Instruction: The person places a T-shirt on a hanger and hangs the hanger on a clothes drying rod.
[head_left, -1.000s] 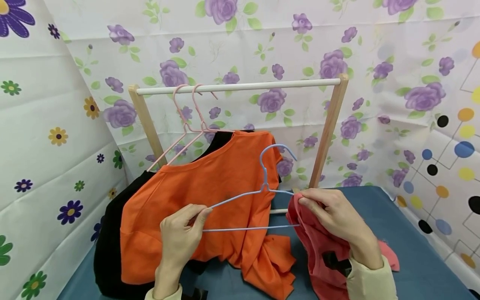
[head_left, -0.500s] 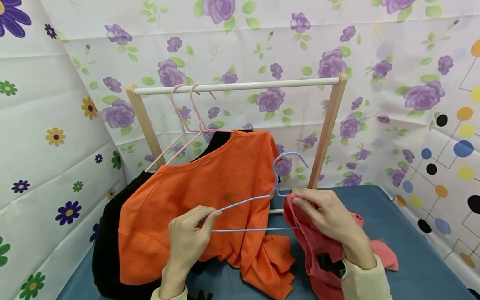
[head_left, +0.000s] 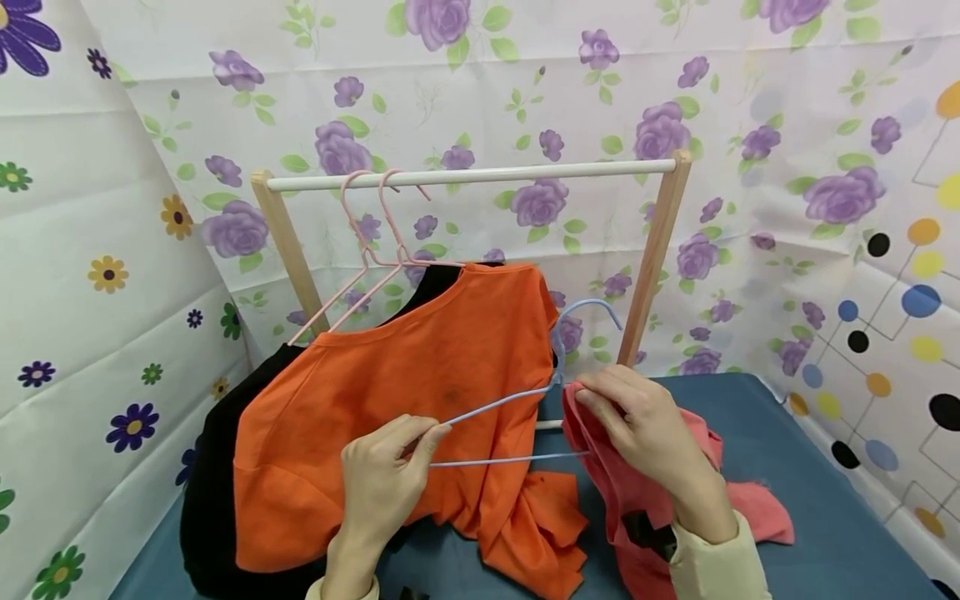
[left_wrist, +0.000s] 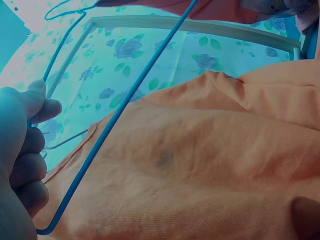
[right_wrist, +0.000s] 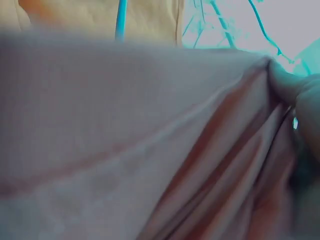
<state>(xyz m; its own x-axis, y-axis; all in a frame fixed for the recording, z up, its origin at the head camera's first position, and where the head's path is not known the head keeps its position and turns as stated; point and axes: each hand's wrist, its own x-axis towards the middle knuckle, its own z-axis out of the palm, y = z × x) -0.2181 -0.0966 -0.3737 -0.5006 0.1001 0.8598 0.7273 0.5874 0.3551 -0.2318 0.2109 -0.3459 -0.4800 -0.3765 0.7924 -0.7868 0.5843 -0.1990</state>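
A blue clothes hanger (head_left: 495,406) is held level in front of the rack, its hook up and to the right. My left hand (head_left: 386,479) grips its left end, fingers curled round the wire, as the left wrist view shows of the hanger (left_wrist: 117,112). My right hand (head_left: 648,429) pinches the edge of a coral-pink garment (head_left: 600,475) close to the hanger's neck. The hanger's right end is hidden inside that garment, whose lower part hangs down to the table. In the right wrist view the garment's cloth (right_wrist: 100,125) fills most of the picture, stretched from the thumb.
Behind stands a rack with a white rail (head_left: 480,173) and wooden posts. On its left hang two pink hangers (head_left: 386,221) bearing an orange shirt (head_left: 397,400) and a black garment (head_left: 213,483). A blue cloth (head_left: 810,467) covers the table. Flowered sheets enclose the back and sides.
The hanger and my left hand have shifted right, and the hanger's neck now sits right at the garment's edge. More of the hanger's right arm is covered by the garment.
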